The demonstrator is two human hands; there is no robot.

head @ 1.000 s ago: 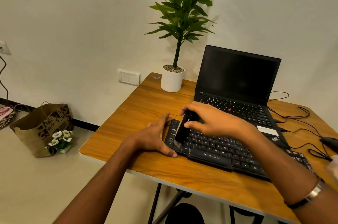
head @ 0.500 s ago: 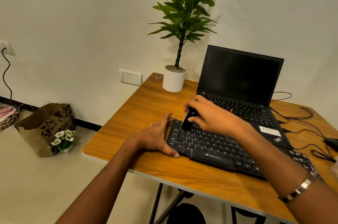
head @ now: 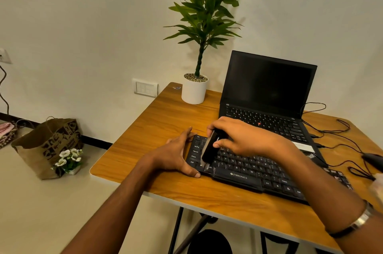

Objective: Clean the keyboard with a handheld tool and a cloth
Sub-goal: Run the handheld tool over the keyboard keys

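Note:
A black Zebronics keyboard (head: 250, 173) lies slantwise on the wooden table (head: 165, 121). My right hand (head: 240, 135) grips a black handheld brush (head: 208, 151), its bristle end down on the keys at the keyboard's near left corner. My left hand (head: 176, 154) rests flat on the table against the keyboard's left end, thumb along the front edge and fingers straight. A pale blurred thing at the far right edge may be a cloth (head: 377, 189); I cannot tell.
An open black laptop (head: 267, 92) stands behind the keyboard. A potted plant (head: 194, 90) sits at the table's back left. Cables and a black mouse (head: 373, 159) lie on the right. A paper bag (head: 49, 146) with flowers stands on the floor at left.
The brush went from the near left keys up to the top row, then swept back down to the near left corner. My left hand stayed put.

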